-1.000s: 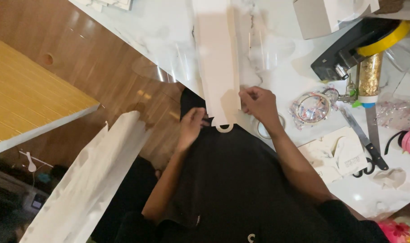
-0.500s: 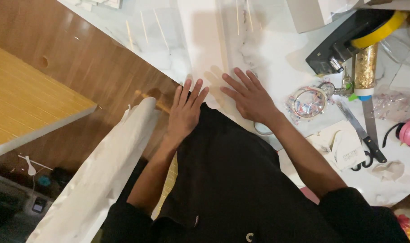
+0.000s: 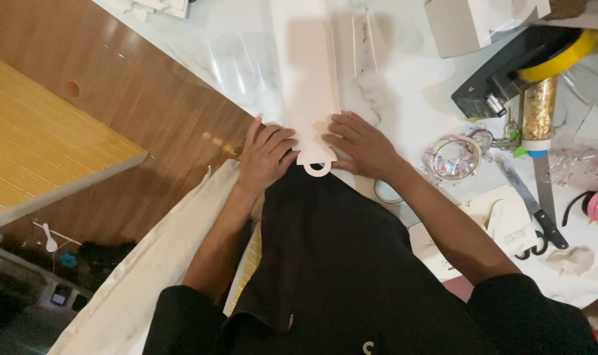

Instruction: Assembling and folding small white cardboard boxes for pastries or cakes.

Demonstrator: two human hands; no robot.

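Centrally, long white card strip lies flat on marble tabletop, looped tab toward body. Left hand and right hand press fingers splayed on both edges, nothing clenched. Probably light, thin, crease-prone; hold by long edges.

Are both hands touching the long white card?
Touching. The head view shows the left hand and right hand pressed flat on the edges of the long white card.

White card strip, marbled white table, black-handled scissors
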